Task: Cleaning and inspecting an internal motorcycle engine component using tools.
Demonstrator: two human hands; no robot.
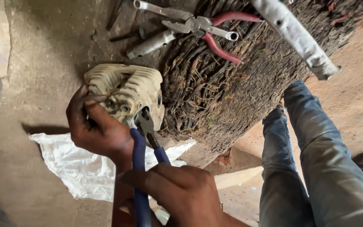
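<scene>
My left hand (pixel 97 126) grips a dirty cream-coloured finned engine part (pixel 127 90), holding it against the side of a rough tree trunk (pixel 232 84). My right hand (pixel 181 193) is closed around the blue handles of a pair of pliers (pixel 145 147). The pliers' grey jaws (pixel 144 122) bite on the lower front of the finned part, near two small round holes.
Red-handled pliers (pixel 215 31), a metal spanner (pixel 160 10) and a grey rod (pixel 152 44) lie on the trunk's top. A white wrapped bar (pixel 295 33) crosses the upper right. Legs in blue jeans (pixel 307 159) are at the right. White plastic sheet (pixel 76 164) lies on the dirt ground.
</scene>
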